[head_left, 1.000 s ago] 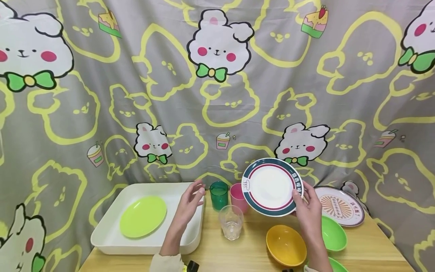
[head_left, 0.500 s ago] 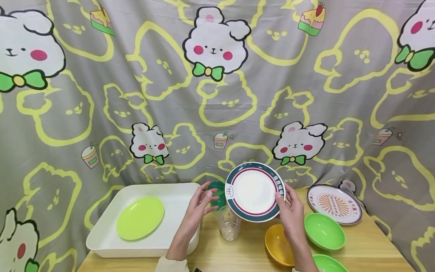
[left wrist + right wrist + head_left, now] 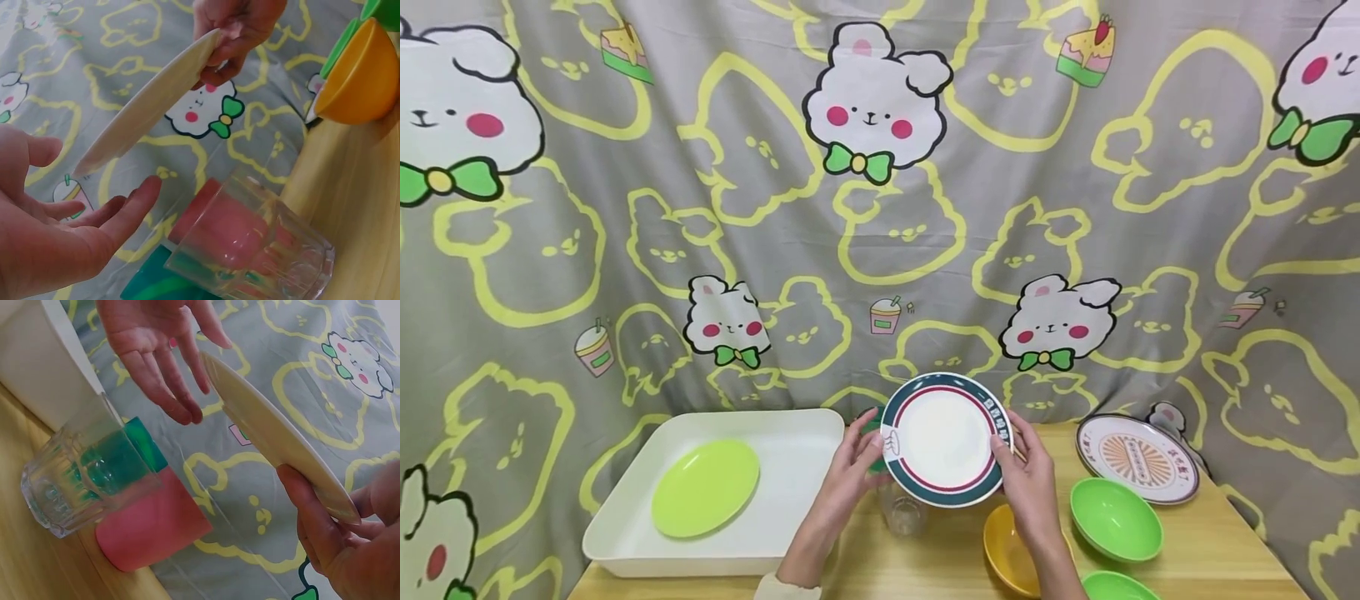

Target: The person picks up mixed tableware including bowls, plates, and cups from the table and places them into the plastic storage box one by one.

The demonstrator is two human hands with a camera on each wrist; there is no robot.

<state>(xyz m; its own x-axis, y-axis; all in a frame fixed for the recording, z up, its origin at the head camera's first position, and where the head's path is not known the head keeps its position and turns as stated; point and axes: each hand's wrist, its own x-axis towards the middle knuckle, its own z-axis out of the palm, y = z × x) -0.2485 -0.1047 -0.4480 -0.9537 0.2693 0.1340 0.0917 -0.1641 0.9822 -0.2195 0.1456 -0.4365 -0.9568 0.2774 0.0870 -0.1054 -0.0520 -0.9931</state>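
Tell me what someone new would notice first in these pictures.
A white plate with a teal and red rim is held tilted above the wooden table, gripped by the right hand, the open left hand beside its other edge. Left sits a white tray holding a lime green plate.

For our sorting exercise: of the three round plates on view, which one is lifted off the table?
The white plate with the dark green and red rim, gripped by the right hand; the others lie flat.

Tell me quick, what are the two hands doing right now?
Left hand: open, fingers straight, right by the plate's edge, not gripping it.
Right hand: holding the plate by its rim, up above the table.
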